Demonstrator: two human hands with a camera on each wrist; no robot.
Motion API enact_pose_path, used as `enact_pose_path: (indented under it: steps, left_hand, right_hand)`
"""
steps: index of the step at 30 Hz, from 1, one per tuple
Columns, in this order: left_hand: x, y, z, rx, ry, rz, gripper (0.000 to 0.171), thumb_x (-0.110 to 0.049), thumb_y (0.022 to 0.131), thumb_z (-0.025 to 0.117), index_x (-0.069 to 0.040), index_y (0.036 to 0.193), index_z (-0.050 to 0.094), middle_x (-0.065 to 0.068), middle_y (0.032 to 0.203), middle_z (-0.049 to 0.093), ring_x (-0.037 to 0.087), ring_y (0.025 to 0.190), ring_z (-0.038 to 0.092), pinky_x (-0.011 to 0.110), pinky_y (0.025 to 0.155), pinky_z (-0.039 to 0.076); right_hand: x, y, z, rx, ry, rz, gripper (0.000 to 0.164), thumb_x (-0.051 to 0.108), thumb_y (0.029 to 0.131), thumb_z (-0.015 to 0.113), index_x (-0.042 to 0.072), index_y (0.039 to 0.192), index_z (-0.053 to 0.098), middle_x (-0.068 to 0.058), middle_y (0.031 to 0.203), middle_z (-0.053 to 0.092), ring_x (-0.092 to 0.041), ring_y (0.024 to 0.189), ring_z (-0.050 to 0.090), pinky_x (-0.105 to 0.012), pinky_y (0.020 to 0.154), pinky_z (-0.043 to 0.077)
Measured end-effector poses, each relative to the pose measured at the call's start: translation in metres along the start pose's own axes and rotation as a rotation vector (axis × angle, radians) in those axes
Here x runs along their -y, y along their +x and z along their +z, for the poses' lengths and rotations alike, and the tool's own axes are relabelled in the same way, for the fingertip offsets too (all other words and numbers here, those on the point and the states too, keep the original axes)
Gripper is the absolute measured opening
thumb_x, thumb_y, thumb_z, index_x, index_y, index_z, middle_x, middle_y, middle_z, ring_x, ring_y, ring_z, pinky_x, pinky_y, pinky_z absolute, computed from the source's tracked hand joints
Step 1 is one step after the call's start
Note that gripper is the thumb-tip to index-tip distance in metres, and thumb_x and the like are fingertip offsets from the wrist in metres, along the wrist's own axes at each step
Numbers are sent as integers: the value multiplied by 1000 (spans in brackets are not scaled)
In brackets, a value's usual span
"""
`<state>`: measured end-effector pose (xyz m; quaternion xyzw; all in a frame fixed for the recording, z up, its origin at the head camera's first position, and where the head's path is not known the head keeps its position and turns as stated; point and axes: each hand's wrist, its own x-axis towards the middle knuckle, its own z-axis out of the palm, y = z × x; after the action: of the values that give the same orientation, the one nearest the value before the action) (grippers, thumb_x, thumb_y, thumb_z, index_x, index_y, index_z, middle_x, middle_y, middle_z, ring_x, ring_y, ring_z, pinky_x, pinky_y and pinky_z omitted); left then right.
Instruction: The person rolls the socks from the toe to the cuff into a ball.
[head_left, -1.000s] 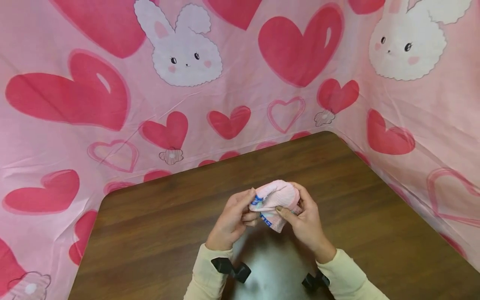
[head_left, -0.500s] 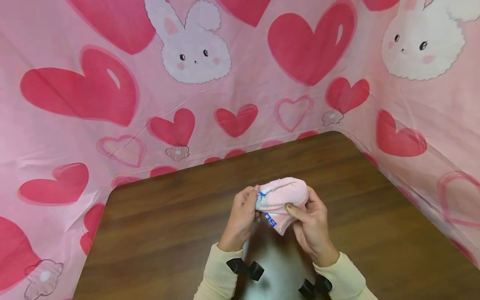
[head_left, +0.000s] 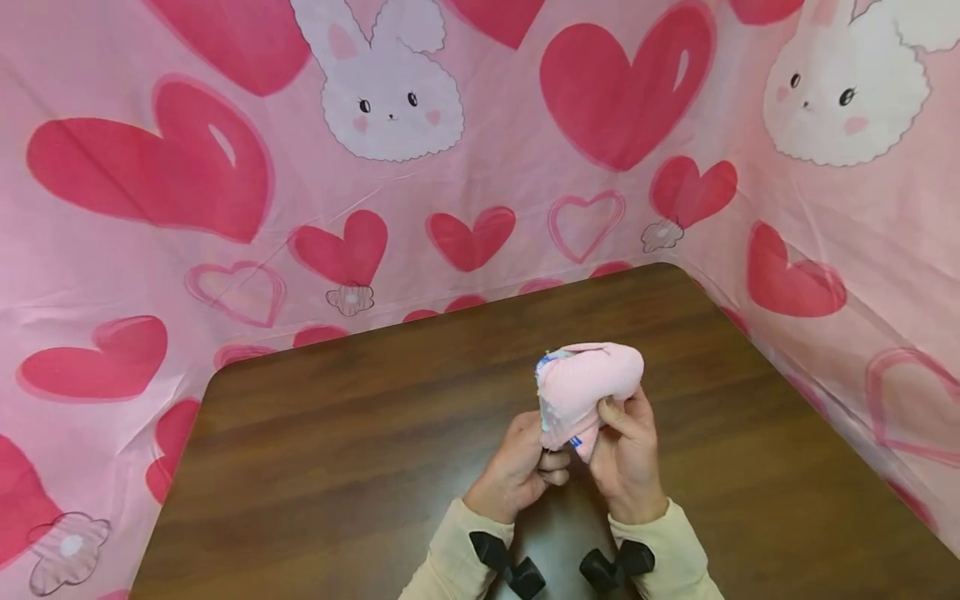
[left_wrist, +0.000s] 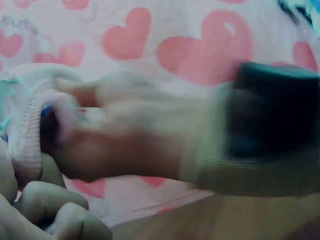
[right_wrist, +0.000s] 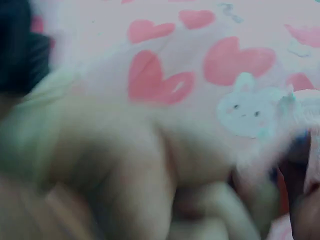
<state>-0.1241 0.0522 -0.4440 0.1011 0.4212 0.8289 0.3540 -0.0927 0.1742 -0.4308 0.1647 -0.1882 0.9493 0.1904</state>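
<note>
A pink sock (head_left: 588, 383) with a pale, plump folded shape and bits of blue lettering is held up in front of the person in the head view. At its lower left edge the left hand (head_left: 517, 467) grips it with curled fingers. My right hand (head_left: 630, 458) pinches its right side, thumb on the near face and fingers behind. In the left wrist view a ribbed sock cuff (left_wrist: 31, 132) curves around a dark opening, with the blurred right hand reaching to it. Motion blurs the left hand (right_wrist: 145, 165) in the right wrist view. The sock's far side is hidden.
A dark brown wooden table (head_left: 360, 433) lies below the hands. Pink cloth (head_left: 465, 187) printed with hearts and rabbits hangs behind and along the right side. Black wrist cameras (head_left: 508, 567) sit on both cream sleeves (head_left: 663, 550).
The sock has turned and moved slightly up and right, showing a smoother, rounder pink face. The left hand has shifted from its upper left edge to below it, and the wrists are closer together.
</note>
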Motion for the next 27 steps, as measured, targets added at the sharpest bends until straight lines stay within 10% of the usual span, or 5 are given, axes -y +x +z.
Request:
enact_pose_path:
  steps: [5,20,27]
  left_hand:
    - [9,0,7,-41,-51,-48,30,-17,102,52,-15,72,53,-8,55,33,1,42,24,17,42,20]
    - [-10,5,4,-34,-140,-114,31,-15,106,43,-18,78,56,-9,56,33,0,43,25,17,48,19]
    - [-11,5,-1,-268,55,21,8,-7,96,55,-10,93,61,-3,67,45,6,51,36,21,47,30]
  right_hand:
    - [-5,7,3,-46,115,7,28,-13,100,37,-4,117,57,-15,115,62,-26,108,61,-35,95,48]
    - [-14,11,0,-25,-279,-99,38,-20,95,45,-2,127,52,-15,126,56,-25,114,58,-33,95,49]
    - [-9,11,-5,-24,-381,-113,41,-27,88,51,-1,120,53,-16,125,55,-25,112,58,-32,93,51]
